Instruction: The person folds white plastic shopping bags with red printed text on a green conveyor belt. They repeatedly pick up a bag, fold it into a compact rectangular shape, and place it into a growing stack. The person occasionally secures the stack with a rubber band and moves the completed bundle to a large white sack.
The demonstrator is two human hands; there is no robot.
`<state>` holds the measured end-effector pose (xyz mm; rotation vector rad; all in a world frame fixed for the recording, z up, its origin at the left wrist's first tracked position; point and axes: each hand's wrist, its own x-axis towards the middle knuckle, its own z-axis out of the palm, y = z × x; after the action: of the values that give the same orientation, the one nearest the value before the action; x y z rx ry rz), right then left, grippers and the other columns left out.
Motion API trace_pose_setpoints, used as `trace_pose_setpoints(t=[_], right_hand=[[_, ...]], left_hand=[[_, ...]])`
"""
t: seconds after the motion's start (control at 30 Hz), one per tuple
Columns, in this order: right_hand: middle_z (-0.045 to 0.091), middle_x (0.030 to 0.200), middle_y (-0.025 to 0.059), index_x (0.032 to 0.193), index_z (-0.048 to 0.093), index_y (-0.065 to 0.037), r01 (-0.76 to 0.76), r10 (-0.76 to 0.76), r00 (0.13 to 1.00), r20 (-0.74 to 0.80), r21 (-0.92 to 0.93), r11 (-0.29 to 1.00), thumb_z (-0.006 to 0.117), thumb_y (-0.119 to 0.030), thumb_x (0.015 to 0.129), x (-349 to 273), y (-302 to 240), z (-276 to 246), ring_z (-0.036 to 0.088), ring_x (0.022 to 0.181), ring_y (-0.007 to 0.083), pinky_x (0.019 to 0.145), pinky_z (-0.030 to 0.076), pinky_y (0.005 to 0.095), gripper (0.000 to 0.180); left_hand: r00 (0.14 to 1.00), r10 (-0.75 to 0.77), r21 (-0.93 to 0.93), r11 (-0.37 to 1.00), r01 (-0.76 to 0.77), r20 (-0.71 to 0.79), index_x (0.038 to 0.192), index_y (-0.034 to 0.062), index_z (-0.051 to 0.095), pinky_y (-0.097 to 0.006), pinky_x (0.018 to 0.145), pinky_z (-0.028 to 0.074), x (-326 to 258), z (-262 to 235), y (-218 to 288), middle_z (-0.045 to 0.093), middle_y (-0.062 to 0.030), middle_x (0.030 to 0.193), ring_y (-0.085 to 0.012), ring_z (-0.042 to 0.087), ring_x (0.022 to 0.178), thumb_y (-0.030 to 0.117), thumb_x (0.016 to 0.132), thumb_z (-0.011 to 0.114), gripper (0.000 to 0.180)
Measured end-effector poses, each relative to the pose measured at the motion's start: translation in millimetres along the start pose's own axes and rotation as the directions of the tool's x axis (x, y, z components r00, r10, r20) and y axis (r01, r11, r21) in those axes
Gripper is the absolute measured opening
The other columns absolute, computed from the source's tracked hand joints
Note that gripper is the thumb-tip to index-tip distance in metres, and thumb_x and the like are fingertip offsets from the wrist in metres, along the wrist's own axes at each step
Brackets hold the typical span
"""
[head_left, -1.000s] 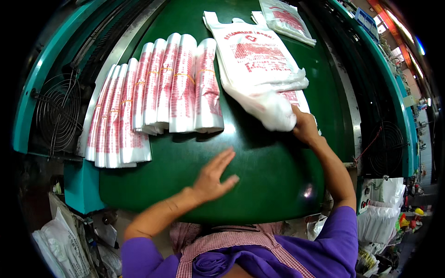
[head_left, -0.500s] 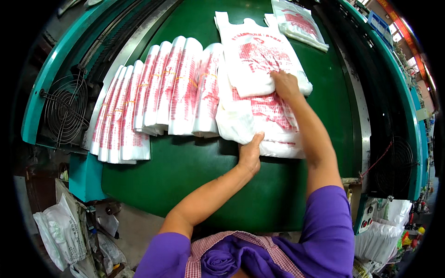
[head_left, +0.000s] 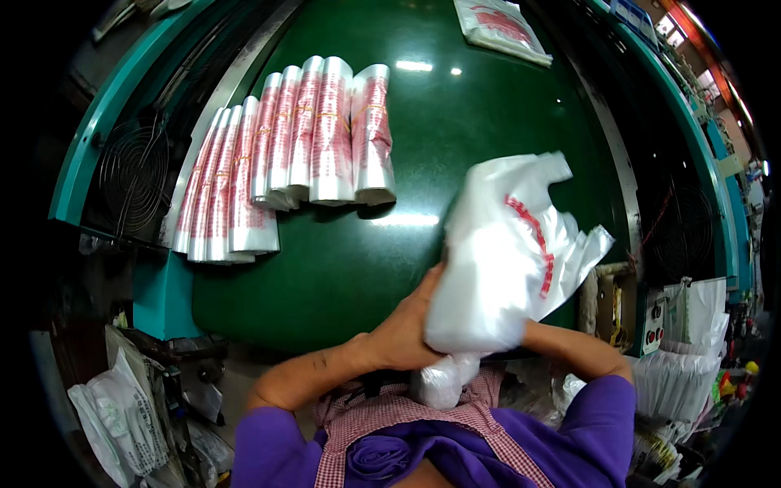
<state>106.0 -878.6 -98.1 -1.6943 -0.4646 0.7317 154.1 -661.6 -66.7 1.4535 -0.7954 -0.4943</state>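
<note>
A stack of white plastic carrier bags with red printing is lifted off the green table, close to my body. Its handle ends point up and to the right. My left hand grips the stack's left side, with the thumb side near the top and the palm partly behind it. My right hand reaches in from the right behind the bags, so its fingers are hidden. Below the stack, a crumpled bunch of clear plastic shows in front of my checked apron.
Several rolled bundles of red-printed bags lie in a row on the left of the green table. Another flat bag stack lies at the far right. Teal machine frames with wire-guarded fans flank both sides.
The bags lying on the table have been gathered up and pulled toward my body. Both hands have drawn back with them, the right one passing behind the stack.
</note>
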Motion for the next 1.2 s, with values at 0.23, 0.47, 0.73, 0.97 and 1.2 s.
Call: trace_pose_setpoints(t=[0.23, 0.47, 0.73, 0.97, 1.2], right_hand=[[0.066, 0.105, 0.0145, 0.12, 0.054, -0.004, 0.051, 0.171, 0.83, -0.53, 0.377, 0.925, 0.068, -0.027, 0.083, 40.3, -13.7, -105.0, 0.063, 0.098, 0.0289, 0.087, 0.049, 0.0374, 0.046], [0.065, 0.108, 0.014, 0.127, 0.05, -0.002, 0.229, -0.169, 0.488, -0.857, -0.061, 0.971, 0.067, -0.032, 0.086, 141.0, -30.7, -295.7, 0.062, 0.101, 0.0288, 0.087, 0.05, 0.0359, 0.053], [0.057, 0.11, 0.0176, 0.115, 0.059, -0.006, -0.507, -0.237, 0.724, -0.648, -0.733, 0.453, 0.071, -0.023, 0.078, 67.2, 14.1, -196.1, 0.054, 0.107, 0.0307, 0.092, 0.044, 0.0386, 0.043], [0.057, 0.089, 0.0147, 0.089, 0.057, -0.004, -0.414, -0.309, 0.724, -0.617, -0.747, 0.52, 0.057, -0.01, 0.084, 69.3, 42.4, -181.5, 0.053, 0.088, 0.0334, 0.078, 0.046, 0.0415, 0.008], [0.056, 0.105, 0.0146, 0.105, 0.057, -0.003, 0.003, -0.289, 0.89, -0.352, -0.629, 0.777, 0.067, -0.02, 0.08, -25.4, 18.4, -15.1, 0.053, 0.102, 0.0328, 0.086, 0.045, 0.041, 0.032]], left_hand=[[0.928, 0.108, 0.748, 0.562, -0.353, 0.356, 0.095, -0.0048, 0.062, -0.042, 0.095, 0.045, 142.9, -49.1, 84.3, 0.052, -0.0325, 0.116, -0.0395, 0.051, 0.115, 0.026, 0.064, 0.07, 0.044], [0.721, 0.662, 0.872, 0.457, -0.172, -0.205, 0.109, 0.0096, 0.063, -0.047, 0.096, 0.041, 247.6, -106.0, 28.3, 0.061, -0.0167, 0.115, -0.0335, 0.054, 0.114, 0.035, 0.075, 0.069, 0.043], [0.996, 0.047, 0.996, -0.051, 0.078, -0.075, 0.089, 0.0101, 0.069, -0.063, 0.106, 0.022, 137.8, -143.8, -74.8, 0.056, -0.0034, 0.127, -0.0258, 0.031, 0.136, 0.017, 0.077, 0.061, 0.016], [0.998, 0.04, 0.998, -0.038, 0.043, -0.042, 0.107, 0.0107, 0.063, -0.061, 0.105, 0.023, 109.2, -132.0, -57.6, 0.05, -0.0082, 0.133, -0.0281, 0.033, 0.135, 0.017, 0.079, 0.062, 0.029], [0.888, -0.155, 0.835, 0.44, -0.33, 0.433, 0.136, 0.0171, 0.044, -0.06, 0.109, 0.013, -16.9, -46.1, -23.3, 0.036, -0.0126, 0.146, -0.0347, 0.026, 0.138, 0.045, 0.069, 0.073, 0.078]])
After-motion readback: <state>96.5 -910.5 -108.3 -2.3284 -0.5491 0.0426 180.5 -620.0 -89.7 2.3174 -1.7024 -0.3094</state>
